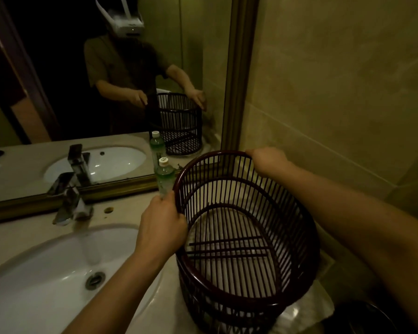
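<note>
Basket [239,302], dark, slatted, empty: gripped at the rim by both hands. Fingers [176,210] of the left hand [163,220] curl over the near-left rim. Fingers [253,153] of the right hand [267,160] curl over the far-right rim. The basket sits over a white cloth [307,314] on the worktop [121,213], right of the sink [46,273]. A green bottle [164,175] stands just beyond the left hand. Step in hand: probably positioning the basket. The next move calls for an even two-handed lift, clear of the bottle.

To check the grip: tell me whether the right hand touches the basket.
Touching. The head view shows the right hand curled over the far rim of the basket, with no gap between them.
</note>
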Motion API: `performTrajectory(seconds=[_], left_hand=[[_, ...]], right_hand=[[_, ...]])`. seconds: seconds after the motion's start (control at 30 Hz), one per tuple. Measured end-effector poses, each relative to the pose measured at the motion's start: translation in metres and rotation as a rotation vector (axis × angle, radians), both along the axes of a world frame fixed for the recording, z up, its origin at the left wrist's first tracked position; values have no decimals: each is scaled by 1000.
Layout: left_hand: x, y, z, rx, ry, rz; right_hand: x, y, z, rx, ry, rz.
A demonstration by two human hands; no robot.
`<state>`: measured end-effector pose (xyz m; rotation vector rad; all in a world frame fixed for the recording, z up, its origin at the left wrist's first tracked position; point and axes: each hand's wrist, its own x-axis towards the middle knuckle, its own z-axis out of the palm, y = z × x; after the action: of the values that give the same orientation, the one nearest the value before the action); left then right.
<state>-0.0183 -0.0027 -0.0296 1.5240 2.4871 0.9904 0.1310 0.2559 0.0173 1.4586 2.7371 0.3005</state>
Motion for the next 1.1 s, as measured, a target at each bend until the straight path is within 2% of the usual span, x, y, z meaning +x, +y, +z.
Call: performTrajectory(seconds=[0.23,0.4,0.5,0.63,0.87,1.1], left_hand=[[1,1,3,-60,-17,24],[-2,-6,8,-82,66,45],[-11,-9,8,-39,163,38],[-23,-14,9,-123,274,94],[-33,-50,8,-179,297,166],[-54,-126,-4,-228,260,298]], right_hand=[[-3,1,-11,-21,34,25],[-6,-16,-11,5,72,44],[-11,-44,-5,4,145,123],[-21,-84,3,11,181,219],[-35,-138,24,-21,244,390],[-60,-208,36,-48,246,621]])
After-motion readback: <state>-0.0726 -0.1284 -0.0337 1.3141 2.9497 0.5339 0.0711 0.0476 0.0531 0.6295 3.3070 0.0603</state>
